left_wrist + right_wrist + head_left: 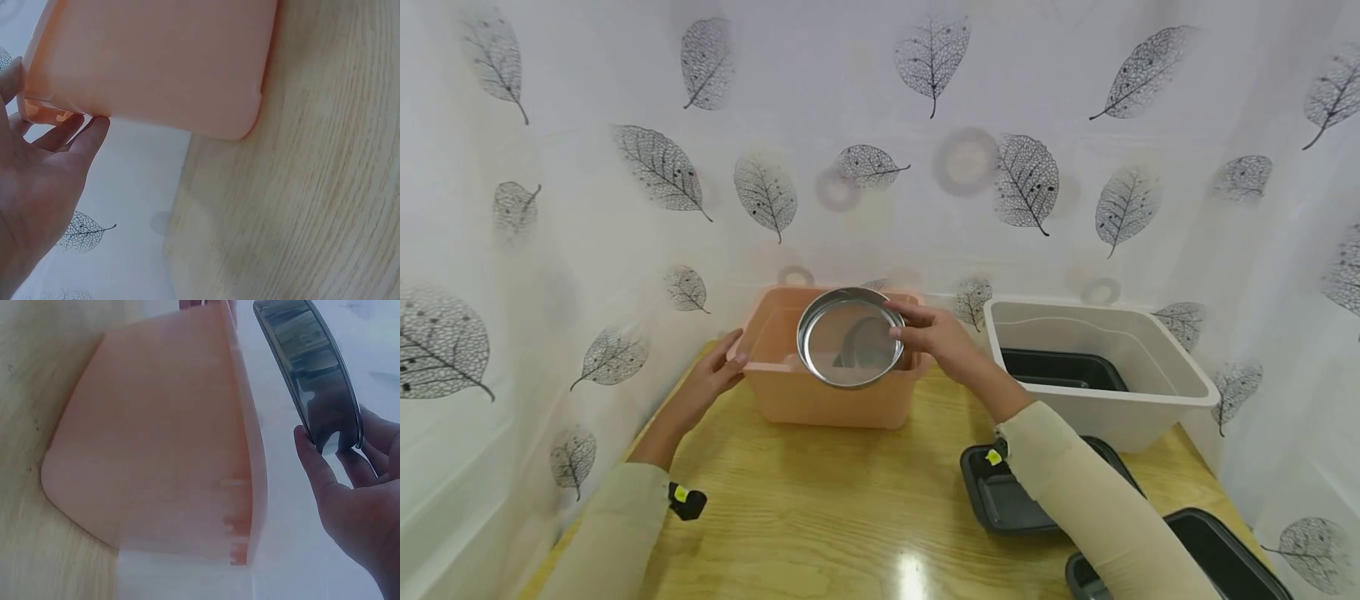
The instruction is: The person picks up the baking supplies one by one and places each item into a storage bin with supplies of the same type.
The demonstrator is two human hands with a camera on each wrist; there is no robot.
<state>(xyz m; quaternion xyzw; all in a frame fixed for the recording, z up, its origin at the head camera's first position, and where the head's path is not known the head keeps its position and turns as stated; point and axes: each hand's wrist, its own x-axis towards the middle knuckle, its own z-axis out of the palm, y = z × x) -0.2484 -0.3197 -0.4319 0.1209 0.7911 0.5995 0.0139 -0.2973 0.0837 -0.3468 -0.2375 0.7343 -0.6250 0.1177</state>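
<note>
My right hand pinches the right edge of a round metal sieve, a shiny ring with what looks like a fine mesh across it. The sieve is tilted and held above the front rim of a peach plastic bin. In the right wrist view the sieve's polished side sits between thumb and fingers, apart from the bin. My left hand grips the bin's left end, its fingers at the underside of the rim. Most of the bin's inside is hidden behind the sieve.
A white bin stands to the right with a black pan inside. In front of it a black baking pan and another black pan lie partly under my right sleeve. A leaf-print curtain closes off the wooden table behind.
</note>
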